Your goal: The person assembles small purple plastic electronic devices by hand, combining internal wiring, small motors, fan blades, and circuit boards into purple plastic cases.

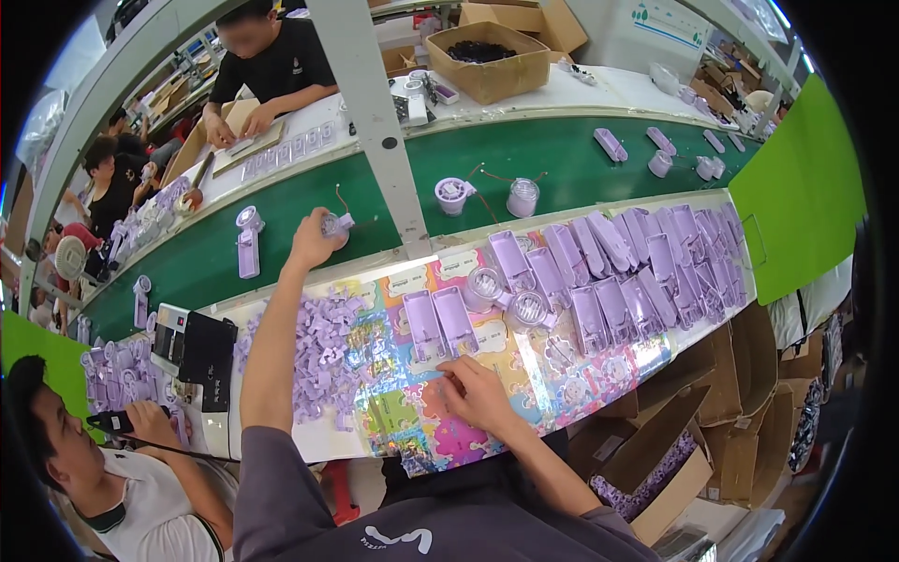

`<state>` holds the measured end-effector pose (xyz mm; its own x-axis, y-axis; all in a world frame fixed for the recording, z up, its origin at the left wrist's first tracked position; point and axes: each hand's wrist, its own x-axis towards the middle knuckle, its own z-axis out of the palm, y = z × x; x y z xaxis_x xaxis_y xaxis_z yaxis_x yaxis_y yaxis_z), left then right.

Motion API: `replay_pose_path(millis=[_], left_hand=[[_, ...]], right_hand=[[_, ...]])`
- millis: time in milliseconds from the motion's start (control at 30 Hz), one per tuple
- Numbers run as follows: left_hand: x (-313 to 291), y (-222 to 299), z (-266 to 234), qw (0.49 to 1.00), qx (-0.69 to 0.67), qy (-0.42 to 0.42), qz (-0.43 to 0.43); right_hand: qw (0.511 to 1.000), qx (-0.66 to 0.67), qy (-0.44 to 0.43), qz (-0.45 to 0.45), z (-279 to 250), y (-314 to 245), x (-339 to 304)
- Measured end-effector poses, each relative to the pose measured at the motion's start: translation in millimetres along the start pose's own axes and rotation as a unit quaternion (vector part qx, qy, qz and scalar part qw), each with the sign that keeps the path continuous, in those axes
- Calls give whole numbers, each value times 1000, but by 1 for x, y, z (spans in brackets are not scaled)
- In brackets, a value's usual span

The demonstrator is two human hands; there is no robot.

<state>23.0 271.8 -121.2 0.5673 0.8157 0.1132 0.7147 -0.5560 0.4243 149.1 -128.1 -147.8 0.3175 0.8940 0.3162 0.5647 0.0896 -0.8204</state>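
My left hand (314, 240) reaches across to the green conveyor belt (375, 187). Its fingers close on a round purple fan-head-like part (336, 229) with a thin wire sticking up. My right hand (476, 397) hovers over the colourful printed sheet on the bench, fingers loosely bent and apart, nothing visible in them. Just beyond it two long purple handle shells (440, 323) lie side by side, hollow side up. Right of these are two round purple parts with clear tops, one (484, 288) beside the other (529, 308).
Many purple shells (618, 272) are lined up on the right of the bench. A heap of small purple pieces (328, 342) lies left. A metal post (379, 122) rises by the belt. Co-workers sit across the belt and at left. A black-and-white device (197, 347) stands left.
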Motion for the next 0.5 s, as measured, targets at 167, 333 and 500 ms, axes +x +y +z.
replay_pose_path(millis=[167, 333, 500], left_hand=[[-56, 41, -43, 921, -378, 60, -70], [-168, 80, -69, 742, -658, 90, -93], [-255, 104, -63, 639, -753, 18, -158]], right_hand=[[1000, -23, -7, 5, 1, -4, 0], [957, -158, 34, -241, 10, -31, 20], [952, -170, -62, -246, 59, -56, 48]])
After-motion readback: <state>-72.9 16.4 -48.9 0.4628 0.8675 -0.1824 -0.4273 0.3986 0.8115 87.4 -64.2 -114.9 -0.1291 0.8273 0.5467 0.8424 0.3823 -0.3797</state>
